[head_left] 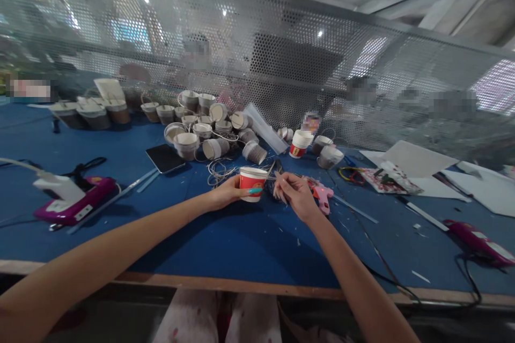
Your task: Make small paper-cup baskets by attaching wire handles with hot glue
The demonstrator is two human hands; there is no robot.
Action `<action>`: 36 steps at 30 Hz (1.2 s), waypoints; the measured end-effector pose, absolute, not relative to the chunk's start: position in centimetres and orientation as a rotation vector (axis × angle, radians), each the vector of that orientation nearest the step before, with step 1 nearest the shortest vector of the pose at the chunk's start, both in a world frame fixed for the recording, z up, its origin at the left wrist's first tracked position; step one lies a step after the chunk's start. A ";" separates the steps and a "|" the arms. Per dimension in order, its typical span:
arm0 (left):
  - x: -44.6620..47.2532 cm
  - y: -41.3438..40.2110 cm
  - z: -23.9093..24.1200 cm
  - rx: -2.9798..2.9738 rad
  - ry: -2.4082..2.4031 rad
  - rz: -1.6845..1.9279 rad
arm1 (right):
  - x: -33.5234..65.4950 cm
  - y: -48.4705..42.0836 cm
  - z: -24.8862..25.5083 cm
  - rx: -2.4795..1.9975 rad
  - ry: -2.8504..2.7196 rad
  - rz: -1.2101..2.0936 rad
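My left hand (226, 193) is wrapped around a red and white paper cup (247, 180), held upright above the blue table. A turquoise thumbnail lies across the cup's front. Just right of the cup, my right hand (296, 196) is closed, its fingertips pinched near the rim. A thin pale piece shows by those fingertips, too small to name. Beyond my right wrist lies a pink glue gun (323, 196), partly hidden by the hand. Behind the held cup, loose thin cord (219, 172) is tangled on the table.
Several cord-wrapped cups (187, 144) are heaped at the back. Stacked red paper cups (298, 144) stand right of them. A phone (164, 158) and a purple power strip (80, 201) lie left. Another purple strip (478, 241) lies right, before white sheets (418, 158). A perforated metal screen (225, 27) rises behind.
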State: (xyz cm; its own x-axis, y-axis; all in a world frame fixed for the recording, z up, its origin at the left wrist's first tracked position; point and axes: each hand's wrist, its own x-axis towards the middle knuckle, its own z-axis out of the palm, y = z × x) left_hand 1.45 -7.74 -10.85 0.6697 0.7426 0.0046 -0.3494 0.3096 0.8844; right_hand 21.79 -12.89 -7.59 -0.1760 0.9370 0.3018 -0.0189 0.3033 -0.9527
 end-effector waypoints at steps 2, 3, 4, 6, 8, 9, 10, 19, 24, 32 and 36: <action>1.5 -7.7 -10.9 1.036 0.466 0.754 | 21.8 -12.7 -7.8 -0.903 -1.423 1.071; 1.5 -7.7 -10.9 1.044 0.473 0.752 | 21.8 -12.5 -7.8 -0.914 -1.404 1.060; 1.4 -7.7 -10.9 1.052 0.479 0.749 | 21.9 -12.4 -7.9 -0.927 -1.389 1.051; 1.4 -7.8 -10.9 1.063 0.484 0.744 | 21.9 -12.2 -8.0 -0.949 -1.365 1.040; 1.3 -7.8 -10.8 1.065 0.489 0.742 | 21.8 -12.1 -8.1 -0.966 -1.353 1.038; 1.3 -7.8 -10.8 1.064 0.491 0.741 | 21.7 -12.1 -8.1 -0.974 -1.350 1.039; 1.3 -7.8 -10.7 1.062 0.493 0.740 | 21.7 -12.1 -8.1 -0.981 -1.347 1.043; 1.2 -8.1 -10.4 1.058 0.454 0.719 | 21.5 -11.7 -8.8 -1.001 -1.341 1.061; 1.1 -8.3 -10.2 1.086 0.420 0.700 | 21.3 -11.7 -8.6 -1.022 -1.354 1.043; 0.9 -8.1 -10.9 1.089 0.383 0.662 | 20.9 -12.0 -8.4 -1.047 -1.368 1.046; 0.9 -8.4 -10.9 1.052 0.352 0.613 | 20.8 -12.1 -8.4 -1.036 -1.379 1.045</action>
